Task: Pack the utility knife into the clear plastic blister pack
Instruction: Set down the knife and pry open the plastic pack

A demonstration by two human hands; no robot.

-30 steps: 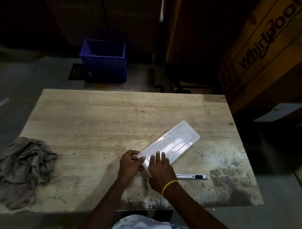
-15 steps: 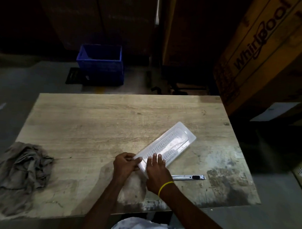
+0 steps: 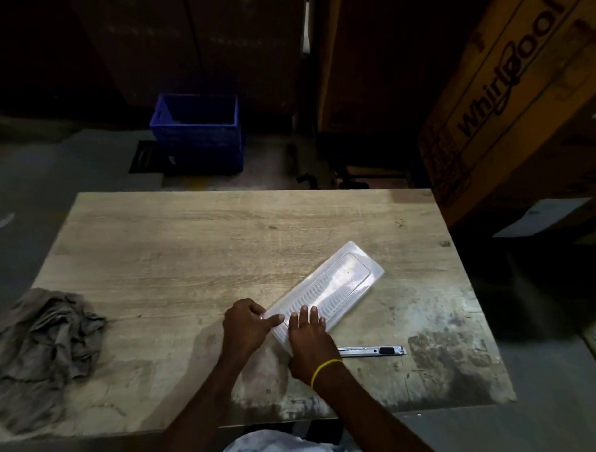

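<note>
A long clear plastic blister pack (image 3: 338, 288) lies diagonally on the wooden table (image 3: 187, 255), its far end pointing up and right. My left hand (image 3: 246, 325) pinches the pack's near left corner with thumb and fingers. My right hand (image 3: 307, 344), with a yellow band at the wrist, lies on the near end with fingers spread flat on top. A silver utility knife (image 3: 373, 351) with a black slider lies on the table just right of my right hand, untouched.
A crumpled grey rag (image 3: 42, 338) sits at the table's left edge. Beyond the table a blue plastic crate (image 3: 198, 131) stands on the floor. A large cardboard box (image 3: 517, 98) leans at the right. The table's near right surface is stained.
Both hands stay on the pack's near end; the left thumb has stretched further over the corner. The view has shifted slightly; the knife has not moved.
</note>
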